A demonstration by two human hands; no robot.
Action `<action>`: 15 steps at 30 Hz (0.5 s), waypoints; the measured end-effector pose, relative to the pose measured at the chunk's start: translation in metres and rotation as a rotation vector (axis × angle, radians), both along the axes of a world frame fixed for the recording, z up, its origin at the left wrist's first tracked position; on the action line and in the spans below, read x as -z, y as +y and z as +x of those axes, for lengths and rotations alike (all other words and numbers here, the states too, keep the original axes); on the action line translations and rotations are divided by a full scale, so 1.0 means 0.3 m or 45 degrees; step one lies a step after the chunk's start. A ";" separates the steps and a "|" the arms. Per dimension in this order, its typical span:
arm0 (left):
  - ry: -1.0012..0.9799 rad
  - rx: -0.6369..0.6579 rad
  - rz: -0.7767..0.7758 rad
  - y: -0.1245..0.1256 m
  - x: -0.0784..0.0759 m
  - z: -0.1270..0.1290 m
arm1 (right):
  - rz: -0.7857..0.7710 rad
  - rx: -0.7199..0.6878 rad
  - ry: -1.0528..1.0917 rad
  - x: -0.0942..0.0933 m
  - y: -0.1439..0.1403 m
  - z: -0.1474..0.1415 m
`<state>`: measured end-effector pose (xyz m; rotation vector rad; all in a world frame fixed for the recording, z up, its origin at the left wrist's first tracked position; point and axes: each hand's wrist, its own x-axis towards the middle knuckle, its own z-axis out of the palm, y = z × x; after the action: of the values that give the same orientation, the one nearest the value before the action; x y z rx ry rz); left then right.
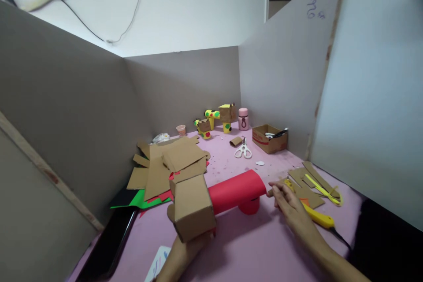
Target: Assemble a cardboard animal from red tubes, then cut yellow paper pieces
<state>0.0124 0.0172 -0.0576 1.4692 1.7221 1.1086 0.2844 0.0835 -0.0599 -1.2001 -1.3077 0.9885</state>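
Head view: left hand (pixel 185 246) grips cardboard box (pixel 192 207) from below; right hand (pixel 287 200) loosely open beside red tube (pixel 236 190).

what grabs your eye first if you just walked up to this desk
A bright red paper tube lies mid-table on the pink tabletop, joined to a cardboard box that the left hand holds from below. The right hand rests beside a yellow glue gun; white scissors lie farther back.

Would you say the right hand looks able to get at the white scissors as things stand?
Probably yes. The right hand is free beside the red tube, and the white scissors lie in the open on the pink table beyond it, with only bare tabletop and small scraps between.
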 end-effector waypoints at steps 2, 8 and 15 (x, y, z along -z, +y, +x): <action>0.015 -0.078 0.021 -0.004 0.011 -0.009 | -0.010 0.004 0.026 0.006 -0.014 -0.005; 0.075 -0.183 -0.006 0.007 0.014 -0.044 | -0.029 -0.016 0.052 0.033 -0.033 -0.014; 0.127 -0.192 -0.054 0.044 0.008 -0.061 | -0.012 -0.091 0.014 0.069 -0.024 -0.071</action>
<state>-0.0058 0.0304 -0.0601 1.4085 1.9408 1.0847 0.2630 0.0764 -0.0805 -1.1600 -1.3462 1.0518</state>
